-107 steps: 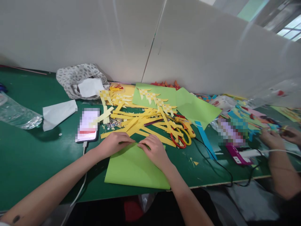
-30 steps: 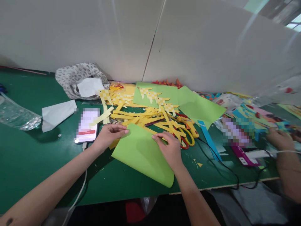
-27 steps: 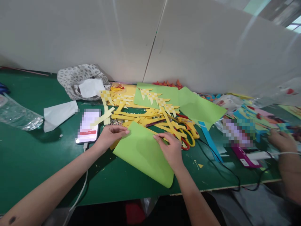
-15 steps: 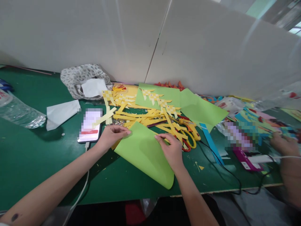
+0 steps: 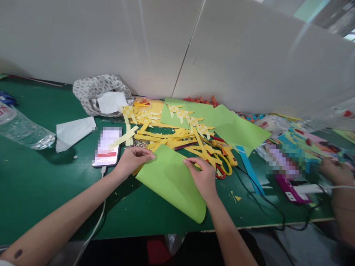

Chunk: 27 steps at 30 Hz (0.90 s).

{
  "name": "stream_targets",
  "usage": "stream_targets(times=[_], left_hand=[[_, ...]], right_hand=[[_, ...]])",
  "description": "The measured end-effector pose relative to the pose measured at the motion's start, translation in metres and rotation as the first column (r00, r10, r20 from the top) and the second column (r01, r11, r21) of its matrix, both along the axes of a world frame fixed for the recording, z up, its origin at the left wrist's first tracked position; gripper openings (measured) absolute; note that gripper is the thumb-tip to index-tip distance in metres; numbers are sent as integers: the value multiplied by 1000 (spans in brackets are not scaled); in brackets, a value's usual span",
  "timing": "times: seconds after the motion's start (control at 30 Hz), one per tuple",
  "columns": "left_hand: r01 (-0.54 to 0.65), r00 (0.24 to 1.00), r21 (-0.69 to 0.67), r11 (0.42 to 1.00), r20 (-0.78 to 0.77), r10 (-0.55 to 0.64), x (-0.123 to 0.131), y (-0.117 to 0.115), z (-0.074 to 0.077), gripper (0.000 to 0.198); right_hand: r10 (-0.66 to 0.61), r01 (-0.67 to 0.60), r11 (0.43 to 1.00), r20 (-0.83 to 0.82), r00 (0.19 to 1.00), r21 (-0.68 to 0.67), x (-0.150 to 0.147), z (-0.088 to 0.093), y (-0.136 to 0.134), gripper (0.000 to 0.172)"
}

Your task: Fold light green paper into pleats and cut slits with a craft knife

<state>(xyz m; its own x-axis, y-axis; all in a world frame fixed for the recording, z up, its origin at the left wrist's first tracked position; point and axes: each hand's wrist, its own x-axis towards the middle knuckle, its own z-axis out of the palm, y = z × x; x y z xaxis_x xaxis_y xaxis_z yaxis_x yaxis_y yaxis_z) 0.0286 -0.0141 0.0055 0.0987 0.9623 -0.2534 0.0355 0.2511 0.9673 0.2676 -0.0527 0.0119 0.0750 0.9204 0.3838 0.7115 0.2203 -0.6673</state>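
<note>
A light green sheet of paper point(image 5: 174, 184) is held up slightly over the table, its near right corner curled over. My left hand point(image 5: 135, 159) pinches its far left edge between thumb and fingers. On the far right edge, my right hand point(image 5: 201, 173) pinches the same sheet. Just beyond the sheet lie many yellow paper strips point(image 5: 155, 136) in a loose pile. Scissors with red and yellow handles point(image 5: 227, 168) rest to the right of my right hand, beside a yellow glue gun point(image 5: 230, 153). Woven yellow paper fish shapes point(image 5: 191, 120) lie on another green sheet point(image 5: 170, 120).
Left of my hands are a charging phone point(image 5: 107, 147), a white tissue point(image 5: 74, 133), a water bottle point(image 5: 24, 129) and a patterned cloth bag point(image 5: 94, 87). To the right lie a blue strip point(image 5: 249, 171), a black cable and a magenta power strip point(image 5: 294, 194). Another person's hand point(image 5: 337, 171) is at far right.
The view has shifted very slightly. Both hands keep their pinch on the green paper, with hardly any movement.
</note>
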Motion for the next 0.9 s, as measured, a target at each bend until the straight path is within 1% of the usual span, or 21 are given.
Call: stream_targets(times=[0.2, 0.37, 0.43, 0.5, 0.6, 0.7, 0.77, 0.83, 0.9], left_hand=[[8, 1000, -3, 1000, 6, -8, -1, 0, -4, 20], [25, 1000, -21, 999, -5, -25, -2, 1, -2, 17], [40, 999, -20, 999, -35, -40, -2, 2, -1, 18], [47, 997, -7, 999, -65, -47, -3, 2, -1, 23], [36, 998, 5, 999, -58, -35, -4, 3, -2, 25], [35, 999, -23, 999, -11, -35, -4, 3, -2, 23], [41, 999, -49, 998, -3, -41, -5, 4, -2, 26], [49, 998, -55, 997, -28, -51, -6, 5, -2, 29], [75, 994, -17, 997, -83, -76, -8, 6, -3, 31]], right_hand=[[0, 0, 1000, 4, 1000, 8, -1, 0, 0, 21], [14, -15, 999, 14, 1000, 34, 0, 1, 0, 18], [46, -47, 998, 32, 998, 40, 0, 1, 0, 19], [104, -106, 994, 52, 993, 29, -1, 1, 0, 19], [186, -187, 982, 69, 980, 11, -3, -1, 0, 17], [208, -210, 977, 84, 975, 21, -4, -3, 0, 15], [219, -222, 975, 93, 971, 18, -4, -4, 0, 15], [234, -236, 972, 101, 967, 11, -4, -3, 0, 15], [246, -248, 969, 112, 963, 7, -3, -3, 0, 15]])
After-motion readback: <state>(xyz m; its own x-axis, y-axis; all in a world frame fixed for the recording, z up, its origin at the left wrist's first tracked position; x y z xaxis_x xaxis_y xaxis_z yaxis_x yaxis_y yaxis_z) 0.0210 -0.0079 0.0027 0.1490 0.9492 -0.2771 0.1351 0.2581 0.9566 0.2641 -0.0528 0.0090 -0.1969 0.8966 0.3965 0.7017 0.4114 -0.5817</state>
